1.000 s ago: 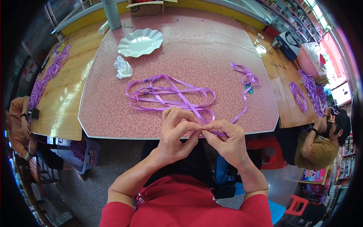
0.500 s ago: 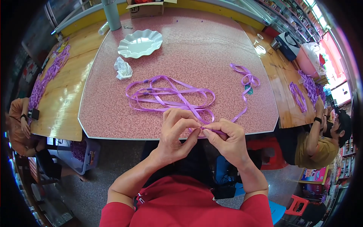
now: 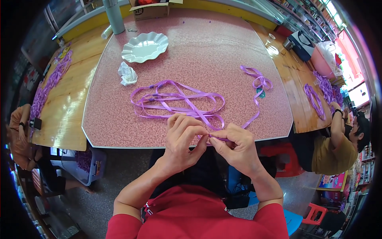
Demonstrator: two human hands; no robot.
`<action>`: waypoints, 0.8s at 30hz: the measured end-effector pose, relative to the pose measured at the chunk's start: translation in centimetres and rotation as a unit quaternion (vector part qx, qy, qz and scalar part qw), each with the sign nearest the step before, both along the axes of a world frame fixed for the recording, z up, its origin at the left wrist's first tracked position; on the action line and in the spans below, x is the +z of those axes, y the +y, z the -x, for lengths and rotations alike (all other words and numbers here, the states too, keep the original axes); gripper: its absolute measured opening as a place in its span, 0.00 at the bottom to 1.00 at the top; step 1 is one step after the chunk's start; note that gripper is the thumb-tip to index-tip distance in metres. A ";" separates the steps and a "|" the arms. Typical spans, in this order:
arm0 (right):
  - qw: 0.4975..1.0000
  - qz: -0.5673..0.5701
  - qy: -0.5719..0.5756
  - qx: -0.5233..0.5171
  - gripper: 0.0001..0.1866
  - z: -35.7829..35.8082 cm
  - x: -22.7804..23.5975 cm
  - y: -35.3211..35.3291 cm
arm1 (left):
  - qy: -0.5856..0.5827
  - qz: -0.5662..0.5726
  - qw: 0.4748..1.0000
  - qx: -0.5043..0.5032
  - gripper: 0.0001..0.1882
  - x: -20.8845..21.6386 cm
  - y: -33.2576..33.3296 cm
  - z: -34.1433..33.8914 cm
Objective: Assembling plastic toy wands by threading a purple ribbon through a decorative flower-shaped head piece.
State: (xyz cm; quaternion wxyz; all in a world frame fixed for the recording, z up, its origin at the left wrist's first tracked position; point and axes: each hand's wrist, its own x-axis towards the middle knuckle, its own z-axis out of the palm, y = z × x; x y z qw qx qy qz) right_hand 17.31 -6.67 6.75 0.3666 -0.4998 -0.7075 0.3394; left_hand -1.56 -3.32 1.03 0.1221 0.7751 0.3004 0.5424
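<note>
Both my hands meet at the near edge of the pink speckled table [image 3: 199, 51]. The thumb and fingertips of my left hand [image 3: 184, 139] are pinched on a narrow purple ribbon. My right hand [image 3: 238, 148] pinches the same ribbon, and a darker stretch of it shows under the fingers. The exact spot between the fingertips is too small to make out. Beyond my hands, long loops of purple ribbon [image 3: 193, 106] lie flat, with small dark purple bands at their left end. A loose ribbon tail [image 3: 256, 113] runs away to the right and curls over a small green piece.
A scalloped white plate [image 3: 145, 47] and crumpled white tissue [image 3: 127, 74] sit at the left. Behind them stand a grey-green bottle [image 3: 115, 18] and an open cardboard box [image 3: 150, 11]. Wooden side tables hold purple ribbon piles [image 3: 49, 81]; people sit at both sides.
My hands stay pinched on the ribbon, with only a slight shift of the fingers. The whole view has moved a little. The loops on the table lie as before.
</note>
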 end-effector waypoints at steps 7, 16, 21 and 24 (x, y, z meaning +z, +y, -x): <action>0.999 -0.011 0.040 -0.029 0.04 0.1 -0.5 -0.1 | -0.013 0.022 1.000 -0.007 0.16 0.0 0.0 0.1; 0.998 -0.058 0.035 0.005 0.02 -0.4 -0.6 0.1 | 0.130 -0.028 0.991 -0.028 0.17 1.8 0.3 0.8; 0.996 -0.063 -0.004 0.058 0.04 -0.6 -0.3 0.3 | 0.204 -0.054 0.976 -0.055 0.11 2.8 0.6 2.0; 0.992 -0.073 -0.003 0.102 0.04 -0.5 -0.3 0.3 | 0.258 -0.044 0.962 -0.081 0.09 4.3 0.6 3.3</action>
